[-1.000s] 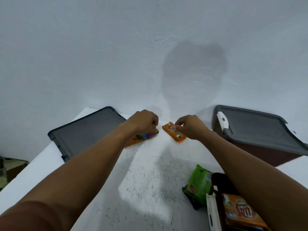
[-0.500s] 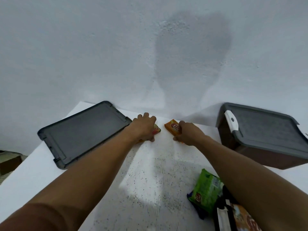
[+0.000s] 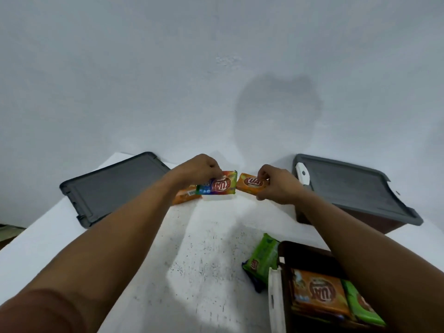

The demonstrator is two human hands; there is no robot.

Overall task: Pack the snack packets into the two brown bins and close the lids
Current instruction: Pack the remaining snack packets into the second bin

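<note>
Now my left hand (image 3: 201,170) pinches the rainbow packet (image 3: 219,186) by its top edge, fingers curled over it, the printed face tipped up toward me. My right hand (image 3: 276,186) pinches the orange packet (image 3: 251,182) at its right end in the same way. The two packets are side by side and almost touching at the far middle of the table (image 3: 204,260); I cannot tell whether their lower edges rest on it. Under my left wrist a flat pack (image 3: 186,197), also orange, lies on the table, partly covered by the rainbow packet. Near me on the right stands the open bin (image 3: 305,255), dark brown, with a white latch (image 3: 274,296) on its left wall. Inside it lie a large orange bag (image 3: 319,294) and, to its right, a green bag (image 3: 360,306). A green packet (image 3: 260,260) leans against the open bin's left wall from outside. Far right, just beyond my right hand, sits the closed bin (image 3: 394,224) with its grey lid (image 3: 355,191) on. Far left a loose lid (image 3: 113,186) lies flat on the table, well apart from both bins
</note>
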